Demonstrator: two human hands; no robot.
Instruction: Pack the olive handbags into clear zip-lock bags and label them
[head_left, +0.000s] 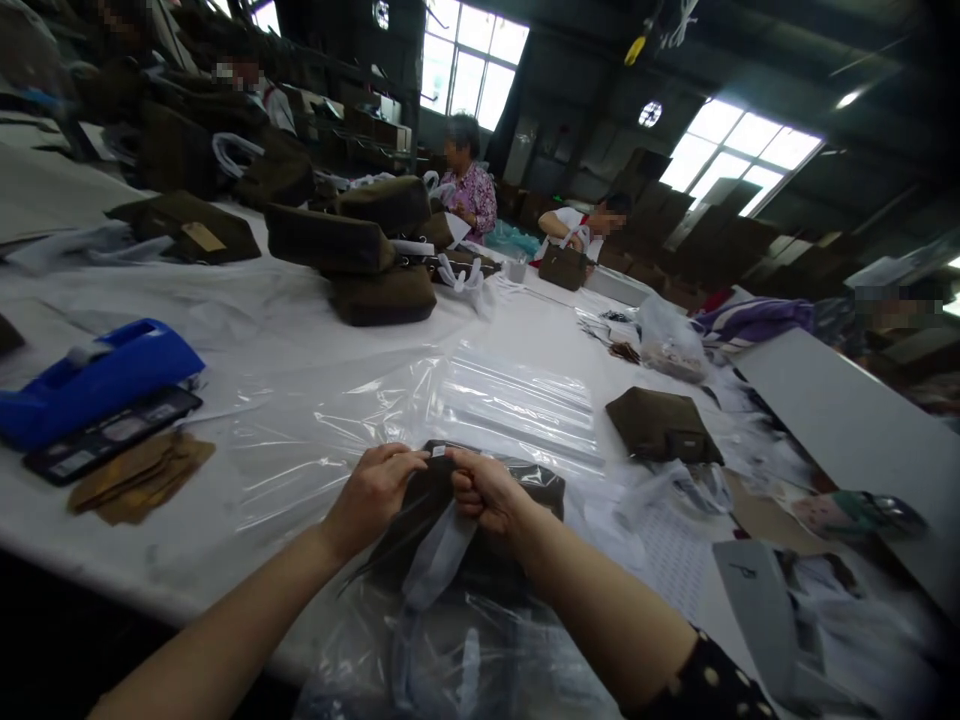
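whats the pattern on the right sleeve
The sleeve is black with cream dots, best seen in the head view.

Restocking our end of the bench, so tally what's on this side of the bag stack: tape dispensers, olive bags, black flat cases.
Blue tape dispenser: 1
Olive bags: 2 (the held olive bag in the left hand and right hand; the lying olive bag)
Black flat case: 1
Total: 4
The dark item cut off at the left edge is not counted.

Left hand [373,495] pinching, fingers forward; right hand [484,490] curled tight, just beside.
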